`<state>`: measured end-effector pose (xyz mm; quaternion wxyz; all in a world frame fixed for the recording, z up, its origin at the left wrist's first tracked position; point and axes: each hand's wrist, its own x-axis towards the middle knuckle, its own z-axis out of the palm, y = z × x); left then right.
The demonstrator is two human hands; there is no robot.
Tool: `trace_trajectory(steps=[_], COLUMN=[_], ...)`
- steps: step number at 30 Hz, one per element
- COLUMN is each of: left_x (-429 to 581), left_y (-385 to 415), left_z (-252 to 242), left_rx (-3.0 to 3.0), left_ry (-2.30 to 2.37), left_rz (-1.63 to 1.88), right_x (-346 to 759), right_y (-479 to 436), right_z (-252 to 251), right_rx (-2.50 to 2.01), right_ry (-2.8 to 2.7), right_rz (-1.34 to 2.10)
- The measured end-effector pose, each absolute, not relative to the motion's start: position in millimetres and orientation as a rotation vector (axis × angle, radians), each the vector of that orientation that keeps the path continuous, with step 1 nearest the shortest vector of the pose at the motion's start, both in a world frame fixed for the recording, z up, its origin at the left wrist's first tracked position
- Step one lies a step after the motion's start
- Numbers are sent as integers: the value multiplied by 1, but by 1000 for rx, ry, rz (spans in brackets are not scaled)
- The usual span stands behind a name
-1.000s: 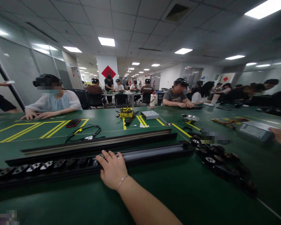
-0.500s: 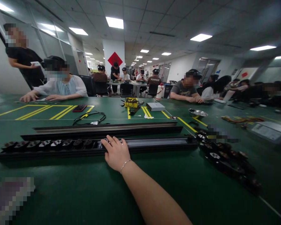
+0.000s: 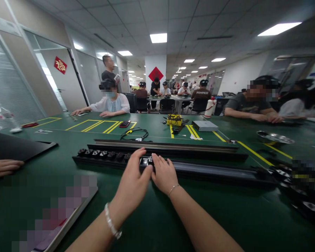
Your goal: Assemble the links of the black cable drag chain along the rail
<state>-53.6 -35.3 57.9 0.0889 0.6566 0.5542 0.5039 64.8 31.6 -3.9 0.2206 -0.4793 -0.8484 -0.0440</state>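
Note:
A long black channel (image 3: pixel 199 170) lies across the green table, a row of small black blocks with metal parts (image 3: pixel 111 155) set in its left half. At the right end of that row, a black and silvery block (image 3: pixel 149 160) sits under the fingertips of my right hand (image 3: pixel 165 173), which are bent down against it. My left hand (image 3: pixel 133 178) is just left of it, over the channel, thumb and fingers apart around a gap, its thumb close to my right fingers. The fingertips partly hide the block. A second long black strip (image 3: pixel 173 147) lies behind, parallel to the channel.
More black parts (image 3: pixel 301 189) form a chain at the right. Farther back are a black cable (image 3: pixel 134 133), a phone (image 3: pixel 125 124), a grey box (image 3: pixel 205 125) and a metal bowl (image 3: pixel 275 137). Another person's hand (image 3: pixel 5 168) rests at the left by a dark panel (image 3: pixel 23 145).
My left hand has come into view and reached the channel beside my right hand. My right fingers have drawn closer together. The view has turned left, showing another person's hand.

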Motion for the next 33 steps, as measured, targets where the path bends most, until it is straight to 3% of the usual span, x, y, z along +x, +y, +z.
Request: trace_trajectory(steps=[5, 10, 33], left_x=[-45, -49, -66], left_y=[14, 22, 22], left_z=[20, -2, -13], left_rx=[2252, 2358, 2718], left_ry=[2138, 2135, 2031], left_rz=[1019, 960, 778], right_x=[65, 66, 81], right_y=[32, 32, 32], right_z=[-6, -5, 0], right_rx=[-1453, -1433, -1362], right_ry=[-2333, -2348, -2395], right_rz=[-140, -123, 6])
